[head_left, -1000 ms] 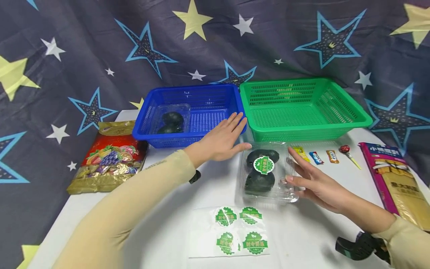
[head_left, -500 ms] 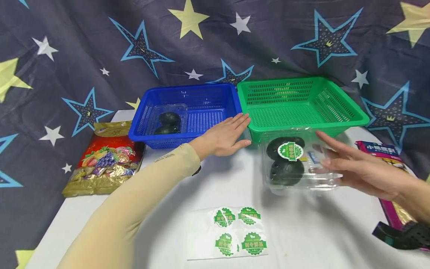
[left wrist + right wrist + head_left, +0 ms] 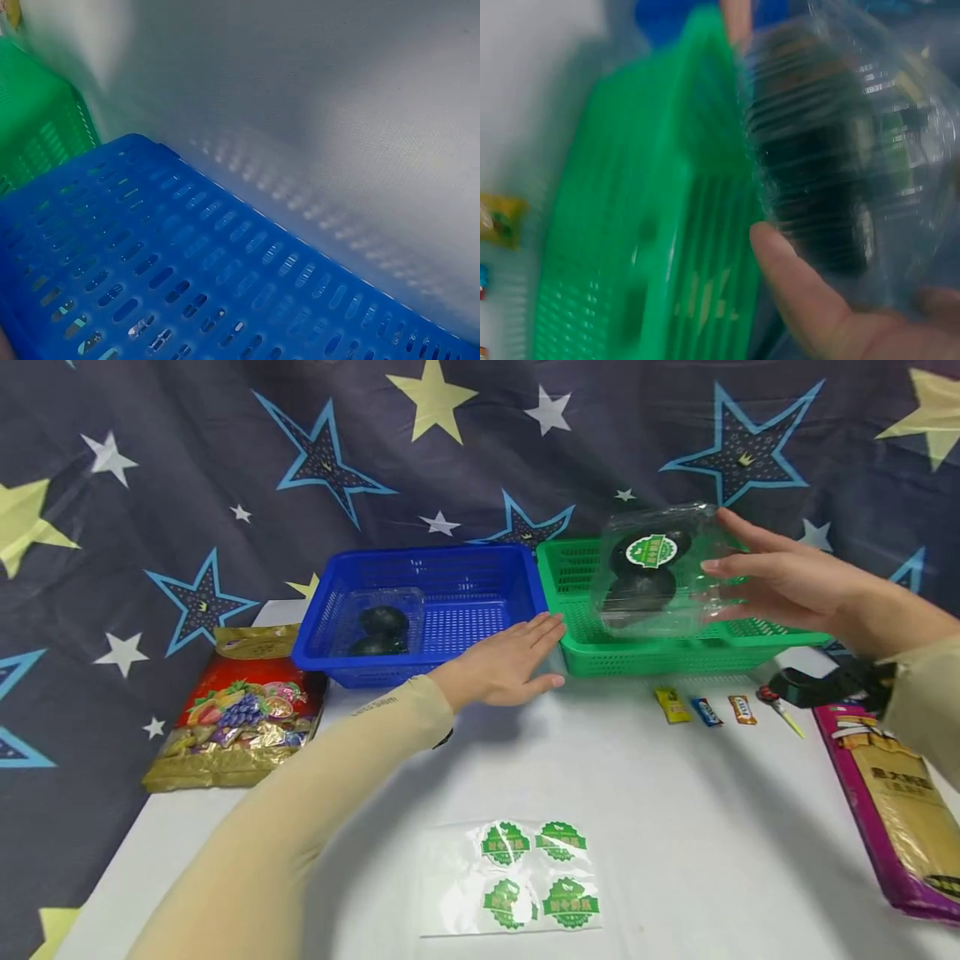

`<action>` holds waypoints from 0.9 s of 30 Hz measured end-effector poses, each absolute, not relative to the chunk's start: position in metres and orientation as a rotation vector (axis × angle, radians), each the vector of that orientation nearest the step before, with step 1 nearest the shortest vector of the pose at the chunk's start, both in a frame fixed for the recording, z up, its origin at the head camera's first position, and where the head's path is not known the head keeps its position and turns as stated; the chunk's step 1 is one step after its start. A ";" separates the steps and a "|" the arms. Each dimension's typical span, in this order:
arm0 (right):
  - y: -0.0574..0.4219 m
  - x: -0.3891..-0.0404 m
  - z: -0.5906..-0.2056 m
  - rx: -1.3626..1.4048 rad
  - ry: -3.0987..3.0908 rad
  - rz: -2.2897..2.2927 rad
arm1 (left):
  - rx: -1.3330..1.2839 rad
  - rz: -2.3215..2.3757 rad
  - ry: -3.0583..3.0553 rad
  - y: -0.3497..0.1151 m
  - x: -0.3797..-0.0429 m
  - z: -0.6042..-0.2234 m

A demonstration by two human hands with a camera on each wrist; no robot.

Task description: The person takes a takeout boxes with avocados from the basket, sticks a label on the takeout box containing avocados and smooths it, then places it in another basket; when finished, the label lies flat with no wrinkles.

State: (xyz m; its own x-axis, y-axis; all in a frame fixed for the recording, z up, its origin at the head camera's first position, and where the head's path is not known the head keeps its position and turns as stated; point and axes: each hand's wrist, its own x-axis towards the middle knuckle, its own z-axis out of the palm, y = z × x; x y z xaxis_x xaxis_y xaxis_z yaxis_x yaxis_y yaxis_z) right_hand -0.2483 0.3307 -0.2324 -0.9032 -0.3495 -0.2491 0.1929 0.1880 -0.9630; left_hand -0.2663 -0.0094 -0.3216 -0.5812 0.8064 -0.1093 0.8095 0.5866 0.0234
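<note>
And here we have the right hand (image 3: 847, 326) at the lower right, gripping the clear box (image 3: 900, 202), one finger laid against its lower edge! Through the ridged plastic we spot the dark contents (image 3: 802, 135), big and rounded, with a smudge of green beyond. Just beside it, the green basket (image 3: 619, 187) fills the middle, slotted walls streaked with blur, its rim running steeply up our view. Up top we catch a slice of blue basket (image 3: 658, 19). Over on the left, a yellow packet (image 3: 504, 225) lies on the white surface (image 3: 536, 67)!
</note>
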 end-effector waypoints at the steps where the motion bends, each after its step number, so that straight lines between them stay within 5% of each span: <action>1: 0.329 -0.257 -0.235 -0.133 2.036 -1.779 | 1.385 -0.043 2.701 -0.009 -0.267 -0.322; 10: 0.316 -0.299 -0.264 -0.101 2.155 -1.520 | 1.389 -0.059 2.716 -0.008 -0.266 -0.322; 27: 0.316 -0.313 -0.303 -0.199 2.106 -1.409 | 1.382 -0.126 2.728 -0.007 -0.267 -0.323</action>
